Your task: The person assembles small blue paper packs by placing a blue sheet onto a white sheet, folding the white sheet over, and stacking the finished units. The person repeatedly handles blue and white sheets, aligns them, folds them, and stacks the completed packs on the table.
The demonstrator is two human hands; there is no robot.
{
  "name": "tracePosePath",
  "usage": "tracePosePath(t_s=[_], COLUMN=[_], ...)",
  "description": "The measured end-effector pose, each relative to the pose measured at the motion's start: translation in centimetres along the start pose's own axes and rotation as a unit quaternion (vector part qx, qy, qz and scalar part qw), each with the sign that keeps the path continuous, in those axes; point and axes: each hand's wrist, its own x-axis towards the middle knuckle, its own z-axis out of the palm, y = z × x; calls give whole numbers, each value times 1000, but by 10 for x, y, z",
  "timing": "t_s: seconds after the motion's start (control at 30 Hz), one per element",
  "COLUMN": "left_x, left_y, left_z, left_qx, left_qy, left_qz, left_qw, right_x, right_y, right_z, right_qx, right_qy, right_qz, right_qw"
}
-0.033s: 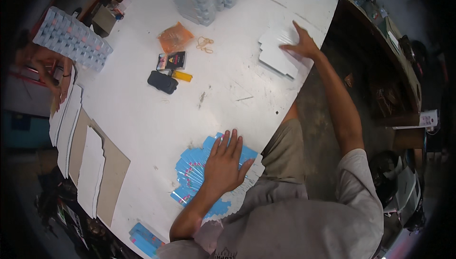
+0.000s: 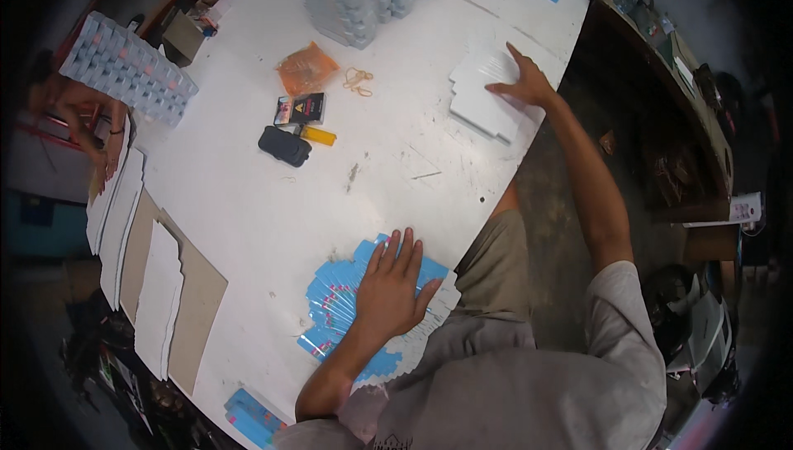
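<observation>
My left hand (image 2: pixel 390 289) lies flat on a fan of blue and white die-cut card sheets (image 2: pixel 332 301) at the near edge of the table. Its fingers are stretched out, and it hides the middle of the fan. Over to the far right, my right hand (image 2: pixel 529 82) rests on a stack of white die-cut sheets (image 2: pixel 481 103) close to the table's right edge. Thumb and fingers there are spread apart, with the thumb over the top sheet. Neither hand is closed around anything.
Tall stacks of pale folded cartons (image 2: pixel 334 0) stand at the back. An orange packet (image 2: pixel 306 68), rubber bands (image 2: pixel 357 80), a small box (image 2: pixel 310 108), a yellow lighter (image 2: pixel 318 135) and a black case (image 2: pixel 283 146) lie mid-table. Another person's hands (image 2: pixel 107 157) are beside white sheets at left.
</observation>
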Motion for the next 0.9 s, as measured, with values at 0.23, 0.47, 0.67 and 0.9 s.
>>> tracePosePath(t_s=[0.23, 0.47, 0.67, 0.9], left_x=[-6, -8, -4, -6], left_y=[-6, -4, -7, -5], left_z=[10, 1, 0, 4], left_qx=[28, 41, -3, -34], left_qy=[15, 34, 36, 46], left_qz=[-6, 3, 4, -27], left_qw=[999, 999, 999, 998], right_x=[-88, -210, -247, -247], right_y=[-117, -174, -206, -216], right_z=[11, 18, 40, 22], right_qx=[-144, 89, 244, 94], right_qy=[41, 3, 25, 35], right_qz=[-77, -226, -219, -261], right_qw=[986, 970, 944, 960])
